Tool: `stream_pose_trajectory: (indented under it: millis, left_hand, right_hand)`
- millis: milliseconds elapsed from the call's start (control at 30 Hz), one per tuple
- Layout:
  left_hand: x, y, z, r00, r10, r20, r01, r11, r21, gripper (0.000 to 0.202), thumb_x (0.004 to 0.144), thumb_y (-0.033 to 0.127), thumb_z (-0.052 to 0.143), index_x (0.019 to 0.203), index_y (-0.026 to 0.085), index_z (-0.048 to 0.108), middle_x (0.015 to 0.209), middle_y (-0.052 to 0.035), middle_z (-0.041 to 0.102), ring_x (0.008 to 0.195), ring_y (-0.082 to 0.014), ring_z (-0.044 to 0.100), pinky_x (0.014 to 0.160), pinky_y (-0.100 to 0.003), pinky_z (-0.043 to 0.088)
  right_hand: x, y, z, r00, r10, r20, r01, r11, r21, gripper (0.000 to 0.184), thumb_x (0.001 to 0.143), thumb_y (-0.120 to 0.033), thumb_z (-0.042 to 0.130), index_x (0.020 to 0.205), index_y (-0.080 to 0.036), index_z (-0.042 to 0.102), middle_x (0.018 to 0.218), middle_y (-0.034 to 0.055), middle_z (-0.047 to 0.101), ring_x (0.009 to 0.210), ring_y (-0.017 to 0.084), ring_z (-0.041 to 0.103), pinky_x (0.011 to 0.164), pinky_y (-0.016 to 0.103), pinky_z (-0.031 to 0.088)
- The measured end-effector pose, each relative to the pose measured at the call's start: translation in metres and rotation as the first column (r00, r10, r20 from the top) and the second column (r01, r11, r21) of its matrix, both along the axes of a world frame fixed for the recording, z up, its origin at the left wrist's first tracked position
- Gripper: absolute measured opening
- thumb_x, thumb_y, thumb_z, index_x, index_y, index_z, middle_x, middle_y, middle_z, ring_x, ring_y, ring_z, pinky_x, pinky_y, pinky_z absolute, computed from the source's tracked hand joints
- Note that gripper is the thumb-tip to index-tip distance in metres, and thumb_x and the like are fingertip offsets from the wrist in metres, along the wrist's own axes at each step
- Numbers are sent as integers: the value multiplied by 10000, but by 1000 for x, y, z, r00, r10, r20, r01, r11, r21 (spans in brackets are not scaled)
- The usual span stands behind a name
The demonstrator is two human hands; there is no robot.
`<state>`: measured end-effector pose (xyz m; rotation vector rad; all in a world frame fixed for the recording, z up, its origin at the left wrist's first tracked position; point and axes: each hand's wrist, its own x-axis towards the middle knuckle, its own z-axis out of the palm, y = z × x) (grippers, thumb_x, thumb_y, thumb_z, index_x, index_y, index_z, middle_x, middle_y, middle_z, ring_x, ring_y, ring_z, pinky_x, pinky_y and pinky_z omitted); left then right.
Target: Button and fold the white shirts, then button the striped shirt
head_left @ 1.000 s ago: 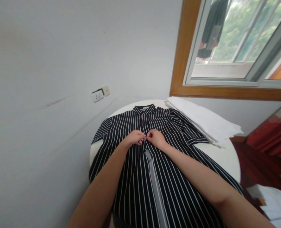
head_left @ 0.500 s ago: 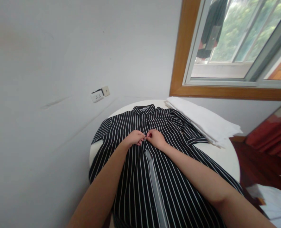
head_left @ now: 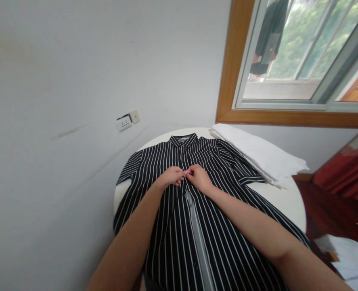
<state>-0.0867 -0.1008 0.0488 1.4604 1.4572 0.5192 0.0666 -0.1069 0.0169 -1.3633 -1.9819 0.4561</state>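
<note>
A black shirt with white stripes [head_left: 154, 161] lies spread face up, its collar toward the wall and its lower part hanging over the near table edge. Below the chest the front parts, showing a grey strip between the two sides. My left hand [head_left: 172, 176] pinches the front edge at the middle of the shirt. Fingertip to fingertip with it, my right hand [head_left: 198, 178] is closed on the same edge from the other side. Any button between the fingers is too small to make out.
The round white table [head_left: 290, 202] stands against the wall. Folded white cloth [head_left: 257, 155] lies on its far right side. A wall socket [head_left: 123, 123] is at the left, a wood-framed window [head_left: 224, 109] at the right. White material [head_left: 348, 254] sits low at the right.
The fingertips of both hands have come closer together and now meet at the shirt's front edge. The shirt and arms are otherwise almost still.
</note>
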Motion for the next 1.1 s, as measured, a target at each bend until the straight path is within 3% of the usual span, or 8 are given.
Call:
stream_pose_trajectory:
  millis: [200,433,767,967,1100]
  left_hand:
    - [-3,0,0,999,10,31,-8,999,-34,499,612,618,709,673,160,519,537,50,519,459,-75,508,492,-221,436]
    - [-4,2,-4,999,-38,-32,38,999,4,483,713,626,621,650,161,507,458,47,498,406,-87,504,441,-215,422]
    - [3,-1,-1,998,-3,-63,5,1000,31,383,880,456,514,635,163,480,469,54,480,384,-73,485,443,-207,421]
    - [3,-1,-1,997,-5,-80,7,1000,29,340,896,373,506,632,161,479,463,55,480,385,-78,490,457,-213,430]
    - [3,-1,-1,996,9,-92,-5,999,40,356,887,418,517,650,152,516,451,50,479,395,-75,499,453,-195,430]
  right_hand:
    - [0,0,-3,999,4,-42,-3,1000,15,82,812,-223,627,758,-165,648,791,5,585,691,103,537,645,208,381]
    - [2,3,-3,996,41,-75,-38,998,41,91,795,-178,626,706,-159,621,731,-8,568,707,107,528,663,205,376]
    - [1,4,-4,999,33,-4,-32,999,34,85,760,-214,675,734,-170,607,726,-21,569,674,104,516,624,205,348]
    - [1,6,-4,999,19,28,-20,999,32,105,769,-261,680,797,-162,663,755,6,591,684,118,533,645,225,380]
    - [3,7,-3,998,57,18,-58,998,23,95,777,-258,667,774,-164,685,755,15,608,691,120,542,655,224,398]
